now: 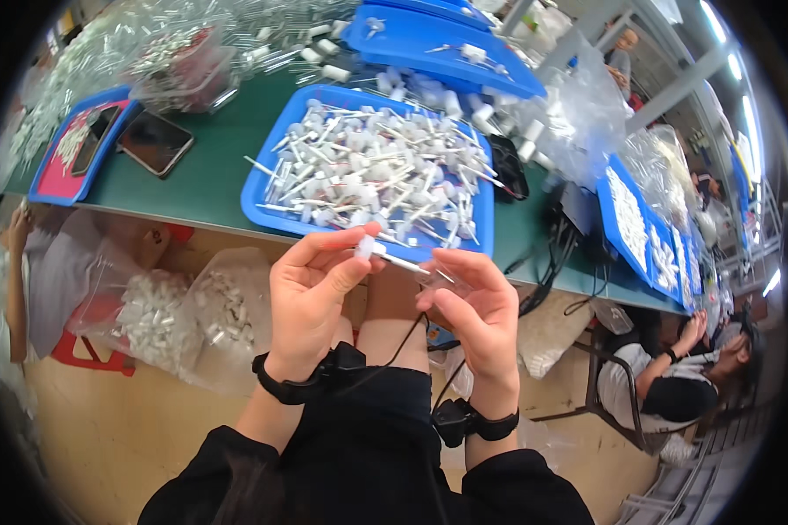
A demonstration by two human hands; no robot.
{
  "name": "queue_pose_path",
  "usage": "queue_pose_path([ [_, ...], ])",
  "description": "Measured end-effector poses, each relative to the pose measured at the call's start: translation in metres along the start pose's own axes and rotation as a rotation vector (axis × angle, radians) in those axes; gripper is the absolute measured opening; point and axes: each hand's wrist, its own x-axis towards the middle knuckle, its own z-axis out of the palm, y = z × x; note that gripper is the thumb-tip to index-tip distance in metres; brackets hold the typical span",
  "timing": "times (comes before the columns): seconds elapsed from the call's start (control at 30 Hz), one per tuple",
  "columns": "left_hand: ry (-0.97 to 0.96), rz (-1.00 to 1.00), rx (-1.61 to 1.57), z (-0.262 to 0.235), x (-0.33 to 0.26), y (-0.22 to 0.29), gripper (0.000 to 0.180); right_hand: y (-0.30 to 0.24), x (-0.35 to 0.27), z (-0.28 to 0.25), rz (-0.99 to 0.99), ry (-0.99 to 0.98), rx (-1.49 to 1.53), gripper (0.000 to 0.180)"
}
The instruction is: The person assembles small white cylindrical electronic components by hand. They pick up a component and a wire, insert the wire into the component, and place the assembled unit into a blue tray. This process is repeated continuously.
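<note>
Above my lap, at the table's near edge, my left hand (pixel 311 284) pinches the translucent white cap of an applicator wand (pixel 367 248) between thumb and fingertips. The wand's thin white stem points right, toward my right hand (pixel 477 302). That hand is closed around a small clear plastic tube (pixel 445 280), and the stem's tip is at the tube's mouth; how far inside it reaches, I cannot tell. Just beyond my hands lies a blue tray (pixel 252 194) heaped with similar white capped wands.
A green table (pixel 206 197) carries two phones, one (pixel 155 143) beside a small blue tray (pixel 39 185). Clear tubes (pixel 263 26) pile up at the back left. Black cables (pixel 552 254) hang at right. Bags of white parts (pixel 228 306) sit below. A seated co-worker (pixel 665 376) is at right.
</note>
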Motion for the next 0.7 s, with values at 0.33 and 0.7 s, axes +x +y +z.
queue_pose_path([
  [0.33,-0.036,-0.023,0.162,-0.012,-0.002,-0.005,0.024,0.013,0.001,-0.011,-0.044,0.027,-0.258,0.031],
  [0.7,-0.058,-0.088,0.243,-0.015,0.002,-0.003,0.028,0.004,-0.006,-0.031,0.000,0.088,-0.351,0.029],
])
